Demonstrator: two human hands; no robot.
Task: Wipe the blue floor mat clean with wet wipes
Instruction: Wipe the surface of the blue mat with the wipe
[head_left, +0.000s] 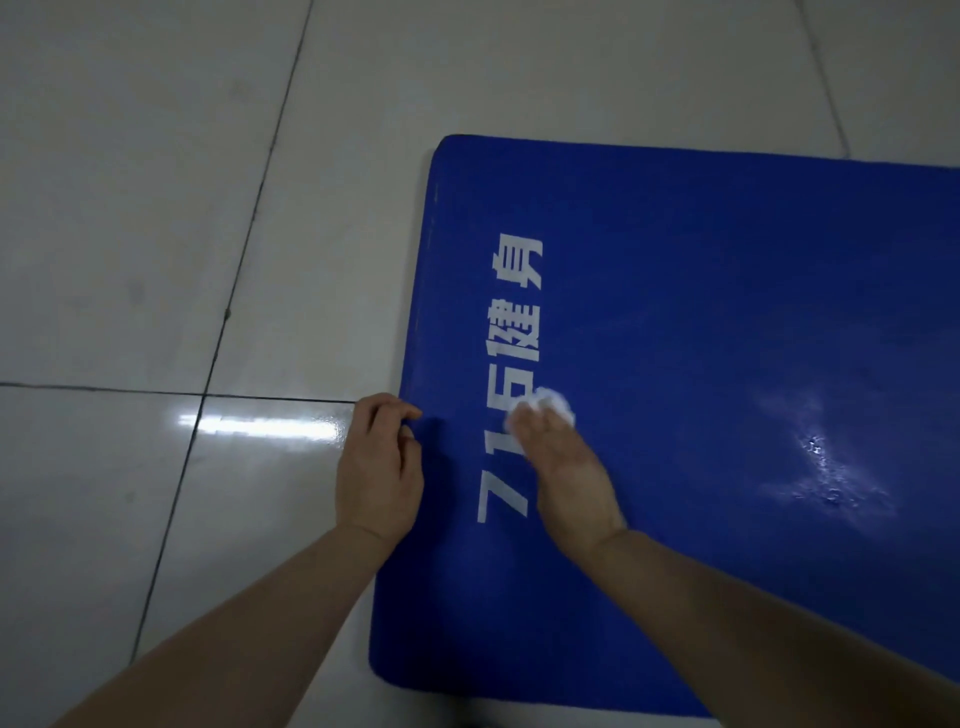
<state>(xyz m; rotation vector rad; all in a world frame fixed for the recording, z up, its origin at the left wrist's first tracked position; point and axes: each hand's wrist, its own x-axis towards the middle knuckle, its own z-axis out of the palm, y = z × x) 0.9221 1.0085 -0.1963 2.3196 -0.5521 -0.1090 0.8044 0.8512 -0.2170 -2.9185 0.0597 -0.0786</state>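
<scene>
Blue floor mat (727, 312) lies flat on the pale tiled floor (130, 208), filling the right and centre of the head view, its short left edge and two rounded left corners visible. White lettering (511, 379) runs along that left end, reading sideways from the camera. Right hand (563, 467) sits palm down on the mat over the middle of the lettering, fingers bunched around a crumpled white wet wipe (553, 405) that pokes out past the fingertips and is pressed against the mat surface; grip is a tight bunch on the wipe, exact finger placement blurred. Left hand (379, 467) is at the mat's left edge, about level with the right hand, fingers curled with thumb and fingertips pinching the edge, rest of the hand over the tile just beside it. Both forearms bare, coming in from the bottom of the frame. Wet, shiny patch (826, 467) on the mat well to the right of the right hand. Bright light reflection (260, 426) on the tile left of the left hand, beside a dark grout line.
</scene>
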